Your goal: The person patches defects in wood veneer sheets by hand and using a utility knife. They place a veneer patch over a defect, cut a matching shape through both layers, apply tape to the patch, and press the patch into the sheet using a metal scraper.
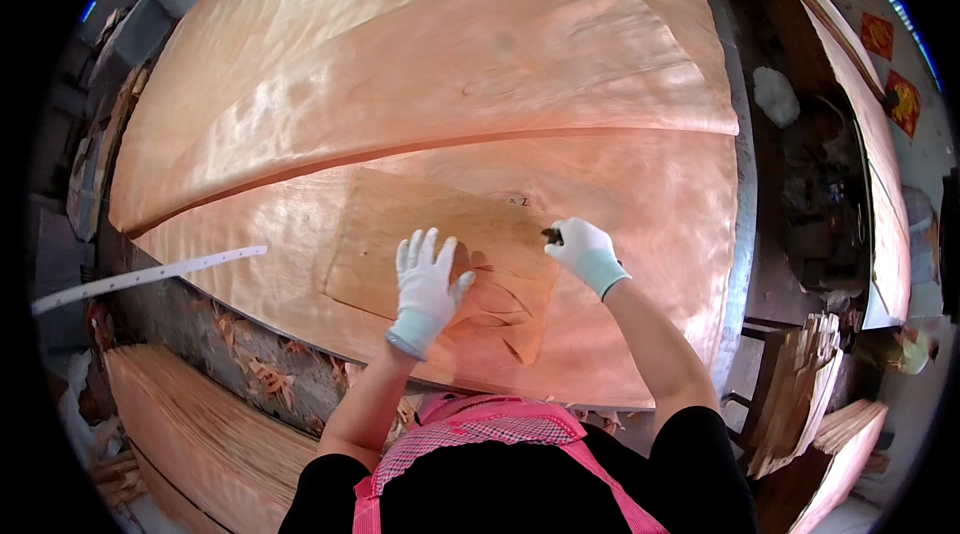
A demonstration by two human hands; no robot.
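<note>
My left hand, in a white glove, lies with fingers spread on a smaller, darker piece of wood veneer. This piece rests on a large pale veneer sheet and has a ragged, split edge by my left hand. Closed around a small dark tool is my gloved right hand, near the piece's right side; the tool's kind is too small to tell. Close to its upper edge is a small dark-edged hole or mark. Beyond both hands, another veneer sheet is folded back over the stack.
A white marked strip juts in from the left. Veneer stacks stand at lower left and lower right. Torn scraps litter the floor by the near edge. A long sheet stack runs along the right.
</note>
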